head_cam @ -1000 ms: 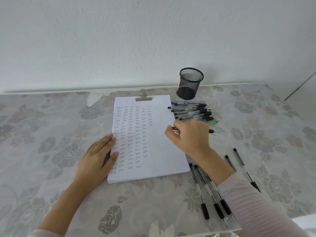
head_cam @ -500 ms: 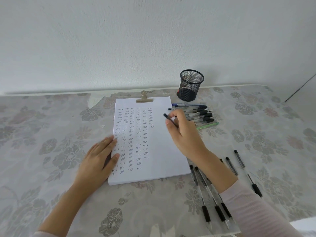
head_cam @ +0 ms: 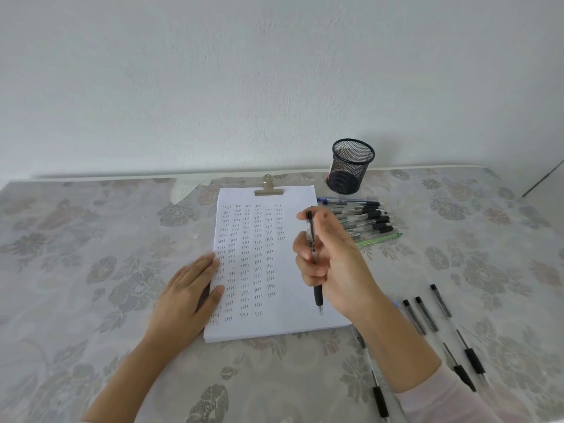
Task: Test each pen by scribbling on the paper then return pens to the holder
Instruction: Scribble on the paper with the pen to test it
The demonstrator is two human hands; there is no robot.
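My right hand (head_cam: 332,261) grips a black-and-clear pen (head_cam: 312,236) above the right side of the paper (head_cam: 293,300), tip pointing down toward me and off the sheet. The paper is a clipped white stack covered with columns of small scribbles. My left hand (head_cam: 189,288) lies flat on the paper's left edge, fingers straight. A black mesh pen holder (head_cam: 351,166) stands upright behind the paper's top right corner; I see no pens in it. A pile of pens (head_cam: 366,219) lies just in front of the holder.
Several black pens (head_cam: 427,315) lie loose on the floral tablecloth (head_cam: 91,270) at the right, beside and under my right forearm. A green pen (head_cam: 381,238) sits at the front of the pile. A white wall runs along the table's far edge.
My right hand picked a pen from the pile, lifted it, and brought it back over the paper, turning its tip downward. My left hand stayed on the paper's edge.
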